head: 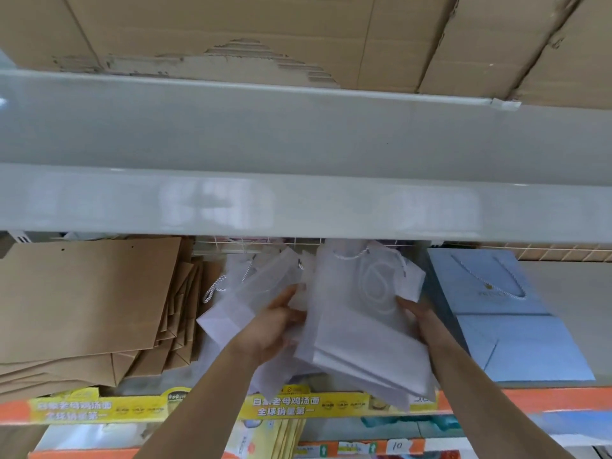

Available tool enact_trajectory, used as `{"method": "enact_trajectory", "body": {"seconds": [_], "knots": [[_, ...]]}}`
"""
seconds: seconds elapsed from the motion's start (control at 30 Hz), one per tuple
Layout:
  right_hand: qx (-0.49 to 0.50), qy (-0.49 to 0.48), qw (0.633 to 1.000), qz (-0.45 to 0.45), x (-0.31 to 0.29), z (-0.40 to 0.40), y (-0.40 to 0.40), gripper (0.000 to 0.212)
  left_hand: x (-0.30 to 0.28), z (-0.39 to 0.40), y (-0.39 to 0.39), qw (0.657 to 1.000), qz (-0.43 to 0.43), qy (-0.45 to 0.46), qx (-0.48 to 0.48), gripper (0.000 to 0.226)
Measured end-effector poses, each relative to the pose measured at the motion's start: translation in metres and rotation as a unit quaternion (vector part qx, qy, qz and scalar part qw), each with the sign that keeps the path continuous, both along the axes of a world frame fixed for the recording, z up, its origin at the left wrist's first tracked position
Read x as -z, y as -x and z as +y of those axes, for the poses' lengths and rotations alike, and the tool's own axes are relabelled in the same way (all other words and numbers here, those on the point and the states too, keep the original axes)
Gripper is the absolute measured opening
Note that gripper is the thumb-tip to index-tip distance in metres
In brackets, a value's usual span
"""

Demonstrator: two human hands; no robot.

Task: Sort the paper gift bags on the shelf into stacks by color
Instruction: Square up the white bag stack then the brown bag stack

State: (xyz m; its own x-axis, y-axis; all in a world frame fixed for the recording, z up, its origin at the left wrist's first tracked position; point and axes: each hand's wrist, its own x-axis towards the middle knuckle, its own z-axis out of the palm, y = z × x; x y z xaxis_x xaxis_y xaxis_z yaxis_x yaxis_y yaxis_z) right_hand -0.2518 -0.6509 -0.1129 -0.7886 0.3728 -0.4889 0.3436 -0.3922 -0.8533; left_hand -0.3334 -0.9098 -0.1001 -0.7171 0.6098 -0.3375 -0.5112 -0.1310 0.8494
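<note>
Taking the white paper gift bags (357,313) at the middle of the shelf (563,293) as the landmark: well to their left lies a fanned, slumped pile of brown kraft bags (89,303), one colour already gathered but not squared up, its edges sliding apart. Just left of the landmark's centre, the left hand (275,323) reaches in with its fingers curled into the white bags, gripping a tilted bundle of them with twisted cord handles showing. The white bags themselves are a loose, skewed heap, some overhanging the shelf's front edge above the yellow price strip (284,405). At the landmark's right edge, the right hand (420,313) presses against the side of the thicker bundle; its fingertips are tucked behind the paper, so it appears to hold that bundle, though the grip is partly hidden. Just right of that lies a flat stack of pale blue bags (506,323), tidy and apart.

My reading: the colours are largely separated; what is left is merging and squaring the white bags, then neatening the brown pile.
</note>
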Motion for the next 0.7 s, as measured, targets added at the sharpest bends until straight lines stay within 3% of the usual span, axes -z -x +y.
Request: {"method": "enact_trajectory", "body": {"seconds": [0.17,0.23,0.27,0.3,0.37,0.4,0.43,0.57,0.7], "knots": [[-0.040,0.048,0.998,0.033,-0.015,0.005,0.005,0.030,-0.009,0.007,-0.007,0.999,0.047,-0.002,-0.011,0.042],[-0.050,0.034,0.997,0.058,-0.021,0.009,0.007,0.030,-0.012,0.009,-0.002,0.990,0.114,0.076,-0.020,0.035],[-0.052,0.027,0.996,0.071,-0.024,0.011,0.009,0.033,-0.011,0.008,0.005,0.971,0.177,0.158,-0.037,0.032],[-0.052,0.024,0.995,0.086,-0.024,0.014,0.009,0.033,-0.009,0.007,0.015,0.924,0.262,0.272,-0.057,0.032],[-0.041,0.019,0.993,0.111,-0.023,0.019,0.007,0.029,-0.004,-0.001,0.031,0.751,0.398,0.523,-0.063,0.041],[-0.032,0.019,0.992,0.121,-0.022,0.021,0.005,0.028,-0.002,-0.006,0.037,0.684,0.404,0.605,-0.053,0.050],[-0.024,0.022,0.991,0.127,-0.019,0.024,0.002,0.028,0.001,-0.010,0.042,0.646,0.382,0.660,-0.038,0.062],[-0.031,0.059,0.994,0.091,-0.014,0.036,-0.015,0.039,0.017,-0.021,0.053,0.582,0.321,0.747,-0.011,0.101],[-0.011,0.066,0.995,0.075,-0.016,0.046,-0.019,0.055,0.018,-0.024,0.053,0.555,0.350,0.755,-0.020,0.091]]}}
